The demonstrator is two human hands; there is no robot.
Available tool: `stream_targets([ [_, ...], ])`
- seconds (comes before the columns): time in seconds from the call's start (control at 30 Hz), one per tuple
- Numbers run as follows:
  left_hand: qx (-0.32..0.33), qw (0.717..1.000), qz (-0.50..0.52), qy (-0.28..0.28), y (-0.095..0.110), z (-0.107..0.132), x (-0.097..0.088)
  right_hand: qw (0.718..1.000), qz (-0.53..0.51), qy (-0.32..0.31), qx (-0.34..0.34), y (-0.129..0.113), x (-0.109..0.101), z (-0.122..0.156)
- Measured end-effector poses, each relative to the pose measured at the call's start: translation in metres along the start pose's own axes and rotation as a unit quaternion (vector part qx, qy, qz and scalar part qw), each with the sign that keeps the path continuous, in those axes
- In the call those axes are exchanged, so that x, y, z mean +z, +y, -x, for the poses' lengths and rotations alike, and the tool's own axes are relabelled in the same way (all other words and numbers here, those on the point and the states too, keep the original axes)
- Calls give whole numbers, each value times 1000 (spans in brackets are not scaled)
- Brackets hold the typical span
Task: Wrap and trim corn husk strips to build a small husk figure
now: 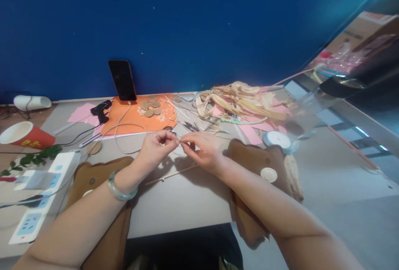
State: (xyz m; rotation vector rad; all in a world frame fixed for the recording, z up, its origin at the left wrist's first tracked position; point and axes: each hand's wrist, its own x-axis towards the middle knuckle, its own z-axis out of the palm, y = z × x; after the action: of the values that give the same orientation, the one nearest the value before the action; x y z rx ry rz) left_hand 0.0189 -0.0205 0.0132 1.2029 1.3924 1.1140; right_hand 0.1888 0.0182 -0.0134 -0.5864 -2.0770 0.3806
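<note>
My left hand (158,149) and my right hand (202,151) meet over the middle of the table, fingertips pinched together almost touching. What lies between the fingertips is too small and thin to make out. Below them a thin stick (174,173) lies slantwise on the table. Just beyond the fingers are scissors with dark handles (190,127) among thin scraps. My forearms rest across two brown cushions, the left cushion (84,176) and the right cushion (249,162). A pale green bangle is round my left wrist.
An orange sheet (120,114) holds round wooden discs (149,112) and shavings. A phone (122,79) leans on the blue partition. Dried husk strips (246,95) lie right, near a ribbon spool (277,140). At left are a glue gun (101,110), a red cup (28,136) and a power strip (46,195).
</note>
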Motion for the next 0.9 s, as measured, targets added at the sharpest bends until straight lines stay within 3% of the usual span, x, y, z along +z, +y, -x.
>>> stream_targets([
  [0.17,7,1000,-6,0,1,1,1,996,74,-1,-51,6,3,1],
  [0.3,8,1000,-7,-2,1,1,2,996,73,6,-56,6,3,2],
  [0.43,-2,1000,12,-7,1,1,3,998,-32,-3,52,0,2,1],
  [0.57,-21,998,53,-22,-2,-2,1,963,-182,-15,200,-2,2,-3],
  [0.67,-31,996,85,-24,-4,-5,0,943,-229,-24,239,-2,1,-5],
  [0.77,-23,997,69,-7,-3,-5,-1,966,-168,-13,197,-2,0,-4],
  [0.9,0,1000,24,-6,-1,-3,-1,996,-67,-15,65,0,-1,-1],
])
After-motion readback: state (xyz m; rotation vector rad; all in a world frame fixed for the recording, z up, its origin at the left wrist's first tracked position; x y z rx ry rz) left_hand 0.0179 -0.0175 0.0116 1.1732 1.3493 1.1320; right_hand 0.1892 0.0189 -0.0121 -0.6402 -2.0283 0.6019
